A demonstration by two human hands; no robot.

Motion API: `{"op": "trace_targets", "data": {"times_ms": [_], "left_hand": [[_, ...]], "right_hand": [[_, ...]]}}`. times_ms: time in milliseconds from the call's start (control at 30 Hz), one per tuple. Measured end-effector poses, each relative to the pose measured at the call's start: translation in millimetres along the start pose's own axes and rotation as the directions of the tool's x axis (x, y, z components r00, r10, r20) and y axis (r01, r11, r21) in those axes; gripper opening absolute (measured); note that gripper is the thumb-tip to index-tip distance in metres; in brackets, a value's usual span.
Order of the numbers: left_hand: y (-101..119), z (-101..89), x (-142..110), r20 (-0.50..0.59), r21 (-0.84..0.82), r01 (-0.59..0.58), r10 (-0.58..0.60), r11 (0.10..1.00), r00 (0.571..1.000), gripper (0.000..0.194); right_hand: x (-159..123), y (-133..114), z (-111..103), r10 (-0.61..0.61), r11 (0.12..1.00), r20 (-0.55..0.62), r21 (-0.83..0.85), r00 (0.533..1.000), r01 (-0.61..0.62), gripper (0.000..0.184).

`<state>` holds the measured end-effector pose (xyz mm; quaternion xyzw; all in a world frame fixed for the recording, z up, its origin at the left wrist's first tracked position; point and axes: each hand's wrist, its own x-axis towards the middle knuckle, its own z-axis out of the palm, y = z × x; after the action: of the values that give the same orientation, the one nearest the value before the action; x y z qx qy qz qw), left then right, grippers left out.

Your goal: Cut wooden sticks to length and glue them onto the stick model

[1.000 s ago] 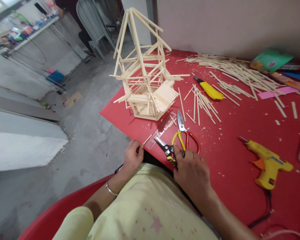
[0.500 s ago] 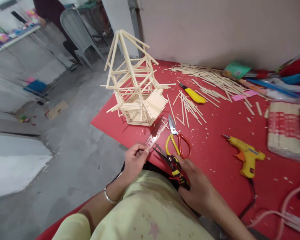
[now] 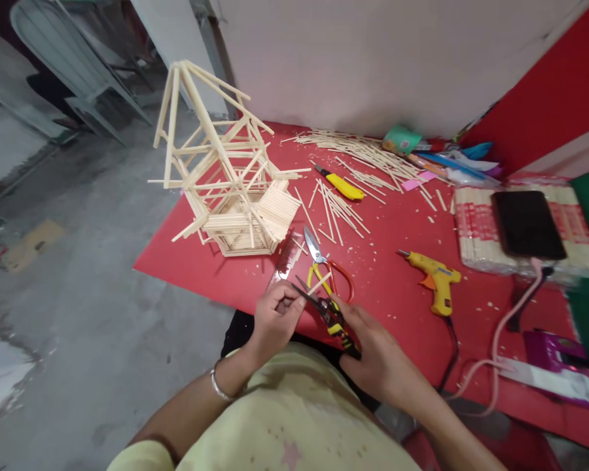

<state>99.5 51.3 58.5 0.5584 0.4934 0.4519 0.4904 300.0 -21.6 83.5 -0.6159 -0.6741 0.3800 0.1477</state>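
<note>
Near the table's front edge, my left hand [image 3: 279, 315] is closed in a pinch on a short wooden stick [image 3: 320, 283], which points up and to the right. My right hand [image 3: 375, 353] is wrapped round black-and-yellow snips [image 3: 334, 322]. Their narrow blades are parted and lie close by the stick at my left fingertips; whether they touch it I cannot tell. Just beyond are scissors [image 3: 324, 261] with one yellow and one red handle, and a clear ruler [image 3: 285, 260]. Farther left stands a house-like frame of wooden sticks [image 3: 230, 190].
Loose sticks [image 3: 358, 152] lie at the back of the red table [image 3: 387, 288], near a yellow utility knife [image 3: 343, 186]. To the right are a yellow glue gun [image 3: 434, 278], packs of sticks [image 3: 474, 226] with a phone [image 3: 529, 224] on top, and a pink cable [image 3: 500, 333].
The view has swung right, bringing the phone fully into sight. A short stick now shows in my left fingers, between the hand and the scissors. The snips stay in my right hand.
</note>
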Motion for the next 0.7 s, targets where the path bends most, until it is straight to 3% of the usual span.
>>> {"op": "trace_targets", "data": {"times_ms": [267, 400, 500, 600, 700], "left_hand": [[-4.0, -4.0, 6.8, 0.074, 0.064, -0.047, 0.043, 0.997, 0.996, 0.021], [1.6, -6.2, 9.9, 0.188, 0.156, -0.121, 0.091, 0.98, 0.978, 0.016], [3.2, -5.3, 12.1, 0.262, 0.159, -0.129, 0.084, 0.979, 0.961, 0.024], [1.6, -4.2, 13.0, 0.306, 0.029, 0.115, -0.119, 0.993, 0.945, 0.033], [0.9, -3.8, 13.5, 0.417, -0.148, 0.452, -0.359, 0.879, 0.835, 0.038]], "right_hand": [[6.4, 2.3, 0.8, -0.014, 1.0, -0.013, 0.015, 1.0, 0.014, 0.089], [8.0, 3.7, 1.4, -0.012, 0.999, -0.078, 0.032, 0.997, 0.014, 0.085], [10.1, 7.2, 0.2, -0.001, 0.998, -0.074, 0.059, 0.997, 0.005, 0.083], [12.3, 12.4, -2.0, -0.036, 0.997, -0.044, 0.071, 0.998, 0.039, 0.089], [12.2, 16.6, -3.6, -0.08, 0.994, -0.013, 0.074, 0.997, 0.081, 0.092]]}}
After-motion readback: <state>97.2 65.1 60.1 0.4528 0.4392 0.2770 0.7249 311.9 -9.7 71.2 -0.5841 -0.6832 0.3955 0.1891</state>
